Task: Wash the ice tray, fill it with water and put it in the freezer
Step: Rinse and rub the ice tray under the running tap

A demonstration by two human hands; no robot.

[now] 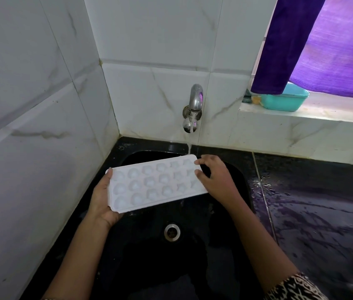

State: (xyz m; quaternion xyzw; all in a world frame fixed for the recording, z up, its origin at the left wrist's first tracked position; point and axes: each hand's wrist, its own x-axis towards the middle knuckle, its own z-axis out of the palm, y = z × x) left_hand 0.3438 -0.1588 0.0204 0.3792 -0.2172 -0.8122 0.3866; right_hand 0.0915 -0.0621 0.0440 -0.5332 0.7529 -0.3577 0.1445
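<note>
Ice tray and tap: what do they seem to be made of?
The ice tray looks like white moulded plastic with a matt finish and thin, rounded cups. The tap seems to be polished metal, perhaps chrome-plated, since it gives bright, mirror-like reflections.

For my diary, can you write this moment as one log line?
ice tray: over sink, under running tap | left hand: holds left end | right hand: holds right end

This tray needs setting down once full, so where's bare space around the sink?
The wet black counter right of the sink is mostly bare. The window ledge is free right of the teal tub. Under the tap it's crowded: the left hand and right hand hold the ice tray.
</note>
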